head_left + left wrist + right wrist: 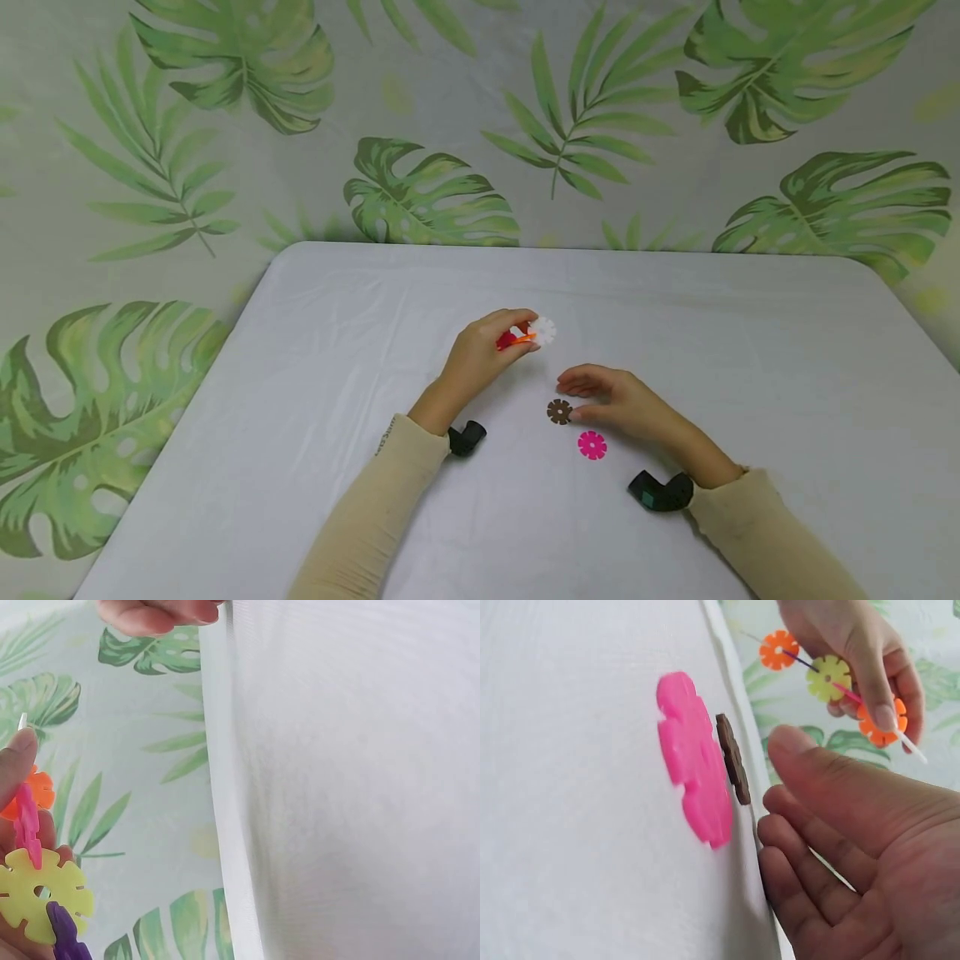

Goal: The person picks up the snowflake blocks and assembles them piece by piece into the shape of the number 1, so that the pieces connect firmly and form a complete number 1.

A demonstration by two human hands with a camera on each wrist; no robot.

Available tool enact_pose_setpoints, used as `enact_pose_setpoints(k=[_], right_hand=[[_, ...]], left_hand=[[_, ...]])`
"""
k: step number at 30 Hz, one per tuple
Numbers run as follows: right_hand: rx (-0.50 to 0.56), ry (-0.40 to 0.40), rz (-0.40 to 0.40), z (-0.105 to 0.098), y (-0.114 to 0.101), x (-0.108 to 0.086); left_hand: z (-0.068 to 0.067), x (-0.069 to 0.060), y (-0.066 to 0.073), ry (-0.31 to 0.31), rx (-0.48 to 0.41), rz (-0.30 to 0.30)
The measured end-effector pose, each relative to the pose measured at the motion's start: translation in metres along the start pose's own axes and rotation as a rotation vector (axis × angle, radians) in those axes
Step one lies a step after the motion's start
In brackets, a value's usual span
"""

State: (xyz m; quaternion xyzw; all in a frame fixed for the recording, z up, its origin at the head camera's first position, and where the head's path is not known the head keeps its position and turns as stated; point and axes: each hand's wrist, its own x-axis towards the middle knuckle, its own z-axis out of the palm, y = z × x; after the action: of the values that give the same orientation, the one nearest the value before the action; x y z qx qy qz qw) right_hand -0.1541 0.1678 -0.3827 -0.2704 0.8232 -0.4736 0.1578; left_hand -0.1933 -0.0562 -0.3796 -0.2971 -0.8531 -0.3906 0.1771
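In the head view my left hand (480, 354) holds a chain of interlocking snowflake discs above the table, with a white disc (547, 327) at its outer end. Along the chain, the right wrist view shows an orange disc (892, 729), a pink one on edge, a yellow disc (822, 690), a purple one and another orange disc. My right hand (626, 404) is low over the table, thumb and fingers apart. Its thumb tip is beside a brown disc (553, 417); whether they touch I cannot tell. Nearer to me a pink disc (586, 451) lies flat.
A white cloth covers the table (787, 375). Behind it hangs a leaf-patterned backdrop (637, 217). Black wrist cameras sit at both sleeves, the right one (660, 492) close to the tabletop.
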Motion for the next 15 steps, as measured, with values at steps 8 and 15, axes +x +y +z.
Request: enact_pose_setpoints(k=[8, 15], right_hand=[[-0.083, 0.011, -0.015, 0.007, 0.023, 0.002], [-0.142, -0.011, -0.043, 0.008, 0.034, 0.004]], left_hand=[[-0.001, 0.0, 0.0, 0.001, -0.006, 0.001], [0.001, -0.001, -0.001, 0.003, -0.017, 0.0]])
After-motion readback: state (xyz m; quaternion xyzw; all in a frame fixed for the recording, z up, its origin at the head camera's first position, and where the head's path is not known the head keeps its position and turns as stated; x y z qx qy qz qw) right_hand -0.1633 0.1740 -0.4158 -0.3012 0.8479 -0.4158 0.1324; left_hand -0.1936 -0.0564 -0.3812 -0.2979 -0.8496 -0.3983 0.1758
